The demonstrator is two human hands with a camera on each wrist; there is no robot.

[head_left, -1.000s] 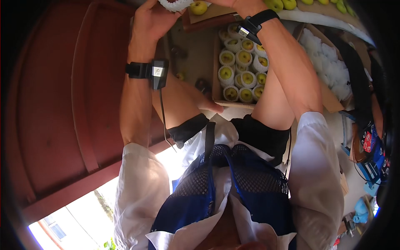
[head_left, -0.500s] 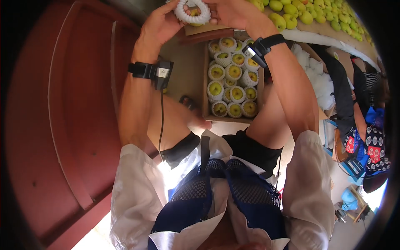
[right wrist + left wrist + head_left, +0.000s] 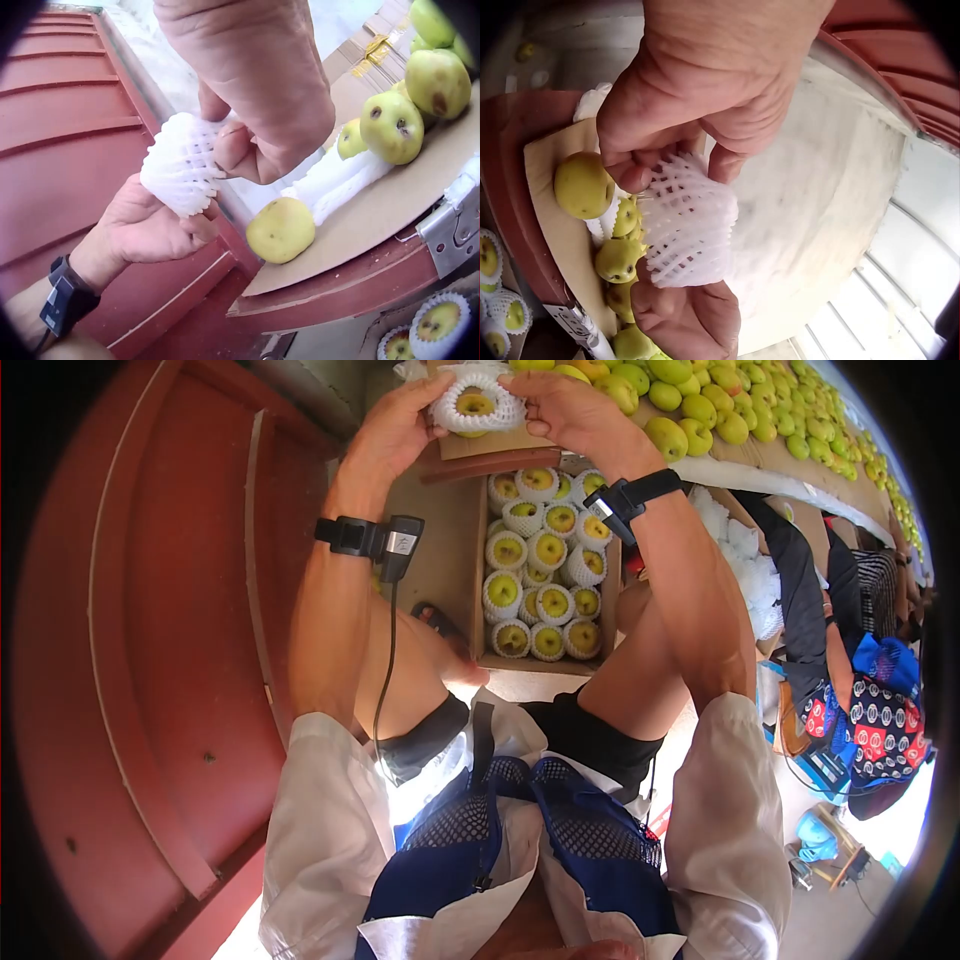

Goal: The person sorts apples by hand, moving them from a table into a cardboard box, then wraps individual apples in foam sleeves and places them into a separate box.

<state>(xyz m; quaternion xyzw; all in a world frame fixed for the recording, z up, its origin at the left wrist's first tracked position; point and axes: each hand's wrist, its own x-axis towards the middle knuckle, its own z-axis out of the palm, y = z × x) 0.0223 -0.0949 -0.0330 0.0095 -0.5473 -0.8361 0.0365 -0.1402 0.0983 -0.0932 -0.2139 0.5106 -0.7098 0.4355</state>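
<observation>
I hold a white foam net sleeve point(image 3: 478, 405) with a pear point(image 3: 474, 404) inside, my left hand point(image 3: 395, 428) and right hand point(image 3: 565, 410) both pinching its rim above the cardboard surface point(image 3: 470, 445). The box point(image 3: 478, 560) below looks nearly full of wrapped pears; loose pears point(image 3: 700, 410) are left to wrap.

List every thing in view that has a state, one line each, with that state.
White foam net sleeve: stretched around a yellow-green fruit, held by both hands.
Left hand: grips the sleeve's side.
Right hand: pinches the sleeve's other side.
Cardboard box: open, filled with sleeved fruit.
Loose yellow-green fruit on the cardboard sheet: bare, unsleeved.
Spare white foam sleeves: lying empty beside it.
</observation>
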